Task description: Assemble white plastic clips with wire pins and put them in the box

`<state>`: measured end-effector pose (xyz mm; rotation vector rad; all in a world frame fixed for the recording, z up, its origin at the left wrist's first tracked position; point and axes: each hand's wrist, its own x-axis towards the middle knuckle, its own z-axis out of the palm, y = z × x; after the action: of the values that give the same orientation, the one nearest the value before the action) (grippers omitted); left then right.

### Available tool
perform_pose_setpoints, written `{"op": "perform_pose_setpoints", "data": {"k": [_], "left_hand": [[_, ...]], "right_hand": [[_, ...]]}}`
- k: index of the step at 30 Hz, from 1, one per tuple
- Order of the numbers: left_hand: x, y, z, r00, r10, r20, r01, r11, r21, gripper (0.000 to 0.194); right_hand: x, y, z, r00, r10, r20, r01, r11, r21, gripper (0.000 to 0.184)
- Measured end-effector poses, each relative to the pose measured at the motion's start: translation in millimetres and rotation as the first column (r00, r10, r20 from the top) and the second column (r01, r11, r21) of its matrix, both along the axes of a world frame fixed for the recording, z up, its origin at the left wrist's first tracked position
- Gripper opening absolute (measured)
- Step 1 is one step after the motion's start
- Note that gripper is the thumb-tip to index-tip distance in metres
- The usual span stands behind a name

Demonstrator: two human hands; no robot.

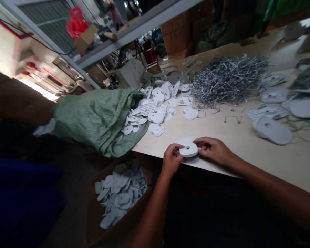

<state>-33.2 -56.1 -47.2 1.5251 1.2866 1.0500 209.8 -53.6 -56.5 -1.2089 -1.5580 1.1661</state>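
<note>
The person's left hand (172, 160) and right hand (214, 151) reach in from the bottom centre of the frame, almost closed, their fingers pinching opposite sides of a rounded white plastic piece with a small dark central hole (188, 148). The piece is held just above the near edge of a pale cream worktable (263, 165). At lower left, below the table edge, an open brown cardboard box (91, 220) holds a loose pile of similar matte white pieces (120, 194). Just past it, at centre left, a crumpled green woven sack (95, 120) lies on its side at the table's edge, with white pieces (155, 117) spilling from its mouth across the tabletop. Beyond them, at upper centre, sits a large tangled heap of thin silver metal pins (228, 81). At right, larger flat grey-white ribbed pieces (272, 130) lie scattered on the table. Farther off, along the top of the frame, stand brown cardboard cartons (174, 34), and a red plastic bag (76, 22) hangs at upper left.
</note>
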Motion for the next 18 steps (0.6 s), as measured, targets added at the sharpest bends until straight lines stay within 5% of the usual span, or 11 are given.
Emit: {"op": "perform_pose_setpoints", "data": {"k": [5, 10, 14, 18], "left_hand": [[-36.5, -47.5, -5.0, 0.99, 0.135, 0.034, -0.132, 0.987, -0.087, 0.037], [-108.2, -109.9, -16.6, 0.918, 0.396, 0.006, -0.392, 0.91, -0.137, 0.041], [-194.2, -132.0, -31.4, 0.731, 0.676, -0.092, -0.683, 0.723, -0.105, 0.045], [-261.9, -143.1, -69.6, 0.513, 0.816, -0.267, -0.857, 0.501, -0.119, 0.05]], "right_hand": [[10.2, -4.8, 6.1, 0.999, 0.039, 0.029, -0.035, 0.994, -0.107, 0.061], [12.5, -3.4, 16.2, 1.0, 0.013, -0.017, -0.016, 0.979, -0.205, 0.061], [6.6, -3.5, 23.3, 1.0, -0.023, -0.002, 0.021, 0.973, -0.23, 0.058], [2.4, -5.8, 28.3, 0.996, -0.033, 0.078, 0.051, 0.969, -0.24, 0.065]]}}
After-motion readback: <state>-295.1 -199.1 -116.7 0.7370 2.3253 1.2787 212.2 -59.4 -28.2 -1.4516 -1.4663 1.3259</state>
